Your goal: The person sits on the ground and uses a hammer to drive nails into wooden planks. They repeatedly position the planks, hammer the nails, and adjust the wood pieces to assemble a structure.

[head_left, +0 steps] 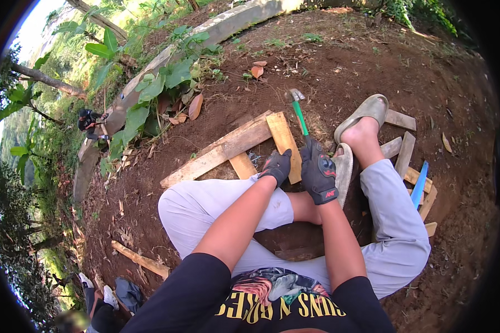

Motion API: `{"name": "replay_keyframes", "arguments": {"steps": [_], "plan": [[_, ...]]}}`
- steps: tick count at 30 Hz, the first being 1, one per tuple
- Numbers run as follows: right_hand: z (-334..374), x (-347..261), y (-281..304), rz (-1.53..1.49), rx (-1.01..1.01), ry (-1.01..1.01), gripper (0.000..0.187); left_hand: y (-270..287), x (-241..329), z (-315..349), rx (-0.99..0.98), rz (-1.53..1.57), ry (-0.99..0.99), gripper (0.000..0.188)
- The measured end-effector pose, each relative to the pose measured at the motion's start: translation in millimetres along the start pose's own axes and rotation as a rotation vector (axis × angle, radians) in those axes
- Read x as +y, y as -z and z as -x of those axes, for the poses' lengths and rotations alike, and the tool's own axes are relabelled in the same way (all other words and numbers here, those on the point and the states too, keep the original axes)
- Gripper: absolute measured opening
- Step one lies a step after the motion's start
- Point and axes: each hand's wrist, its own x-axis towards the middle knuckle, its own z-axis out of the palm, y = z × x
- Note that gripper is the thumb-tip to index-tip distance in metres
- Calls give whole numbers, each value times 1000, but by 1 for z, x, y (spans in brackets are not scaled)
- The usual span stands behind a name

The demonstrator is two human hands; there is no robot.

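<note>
For a clean blow, I'd want the left hand (278,165) well clear; here it curls against the plank (285,141) at its one o'clock, and whether it pinches anything I can't tell. My right hand (319,171) wraps the hammer (300,117), head out toward eleven o'clock.

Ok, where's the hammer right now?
In the head view, the hammer is above and right of centre, in the right hand, a pale board just to its left.
</note>
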Motion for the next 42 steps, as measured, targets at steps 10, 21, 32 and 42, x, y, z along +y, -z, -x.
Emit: {"name": "replay_keyframes", "arguments": {"steps": [10, 21, 32, 42], "plan": [[3, -5, -1, 79, -116, 77, 34, 1, 13, 13, 1, 47, -47, 72], [4, 4, -26, 112, -93, 0, 37, 1, 9, 7, -11, 74, -16, 76], [1, -14, -27, 60, -154, -45, 35, -5, -11, -13, -19, 82, -56, 80], [8, 10, -39, 42, -184, -90, 33, 0, 19, 10, -51, 98, -24, 74]]}}
